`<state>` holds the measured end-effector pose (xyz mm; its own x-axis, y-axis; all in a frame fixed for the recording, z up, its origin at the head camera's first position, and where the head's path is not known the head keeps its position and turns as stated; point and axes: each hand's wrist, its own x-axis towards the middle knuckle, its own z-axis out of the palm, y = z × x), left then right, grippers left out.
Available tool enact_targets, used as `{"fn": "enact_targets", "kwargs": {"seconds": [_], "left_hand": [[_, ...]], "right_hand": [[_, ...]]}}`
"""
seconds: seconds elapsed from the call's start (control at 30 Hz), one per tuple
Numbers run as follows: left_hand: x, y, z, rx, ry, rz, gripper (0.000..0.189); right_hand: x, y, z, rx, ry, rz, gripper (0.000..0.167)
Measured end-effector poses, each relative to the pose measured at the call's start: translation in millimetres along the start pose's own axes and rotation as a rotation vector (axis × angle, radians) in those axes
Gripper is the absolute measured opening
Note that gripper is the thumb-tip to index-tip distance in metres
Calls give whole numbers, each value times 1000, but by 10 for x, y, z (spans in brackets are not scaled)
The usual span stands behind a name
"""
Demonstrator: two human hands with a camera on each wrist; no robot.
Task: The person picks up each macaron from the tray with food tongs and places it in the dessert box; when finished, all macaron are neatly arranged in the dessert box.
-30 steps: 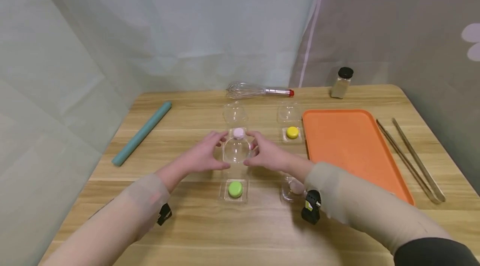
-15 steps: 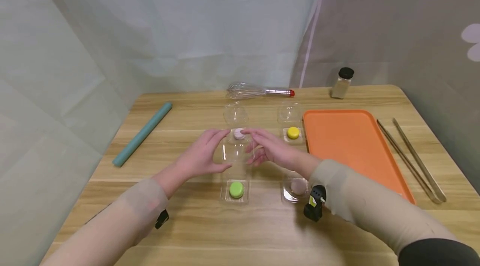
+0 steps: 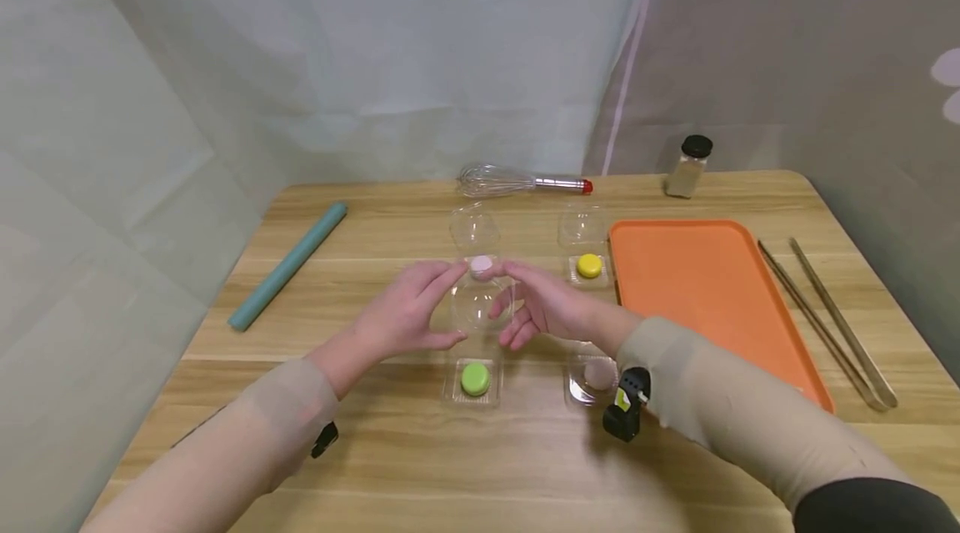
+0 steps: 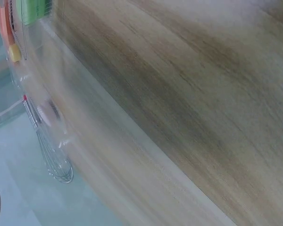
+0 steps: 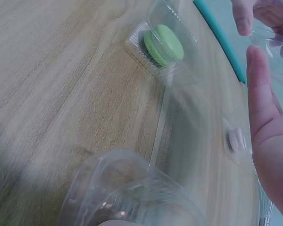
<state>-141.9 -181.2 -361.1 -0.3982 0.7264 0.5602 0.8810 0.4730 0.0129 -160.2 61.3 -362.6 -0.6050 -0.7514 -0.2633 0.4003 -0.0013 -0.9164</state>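
In the head view, my left hand (image 3: pixel 401 312) spans the left side of a domed clear plastic lid (image 3: pixel 477 309), thumb at its near edge and fingers at its far edge. My right hand (image 3: pixel 551 304) is at the lid's right side, its fingers spread and loosely bent, overlapping the lid. The lid stands up behind a green macaron (image 3: pixel 476 379) in a clear tray. In the right wrist view, the left hand (image 5: pixel 269 16) has clear plastic between thumb and fingers, and the right thumb (image 5: pixel 259 80) is straight. A lilac macaron (image 3: pixel 481 266) shows just beyond the lid.
A yellow macaron (image 3: pixel 589 266) sits in an opened box. Beside my right wrist is a boxed purplish macaron (image 3: pixel 598 373). An orange tray (image 3: pixel 693 283) and metal tongs (image 3: pixel 832 324) lie right, a teal rolling pin (image 3: pixel 288 266) left. A whisk (image 3: pixel 517 181) and shaker jar (image 3: pixel 688 166) stand behind.
My right fingers have loosened and spread, the index finger reaching leftward past the lilac macaron. My left hand stays nearly in place. The lid has shifted slightly in tilt.
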Motion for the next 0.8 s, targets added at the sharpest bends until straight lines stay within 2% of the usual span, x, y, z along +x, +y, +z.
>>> {"fn": "enact_targets", "kwargs": {"seconds": [0.07,0.1,0.17,0.3,0.4,0.5,0.6,0.8], "left_hand": [[1,18,-17,-13,-35,-29,95],[0,31,-33,-34,-64,-65,95],[-4,55,-69,-116,-135,-183,94],[15,71,-130,-399,-250,-479,85],[40,53,-141,-573,-298,-625,69],[50,45,-138,-673,-335,-694,52],[52,40,-123,-723,-362,-723,39],[22,24,-83,-863,-420,-759,41]], "right_hand": [[-1,-1,4,-3,-10,15,53],[0,0,5,-6,-15,17,53],[0,4,7,-18,-17,11,53],[-11,10,19,-93,15,-24,52],[-10,13,35,-167,45,-43,48],[-10,30,38,-230,43,-56,46],[-25,60,19,-295,47,-64,44],[-55,100,-12,-398,42,-114,41]]}}
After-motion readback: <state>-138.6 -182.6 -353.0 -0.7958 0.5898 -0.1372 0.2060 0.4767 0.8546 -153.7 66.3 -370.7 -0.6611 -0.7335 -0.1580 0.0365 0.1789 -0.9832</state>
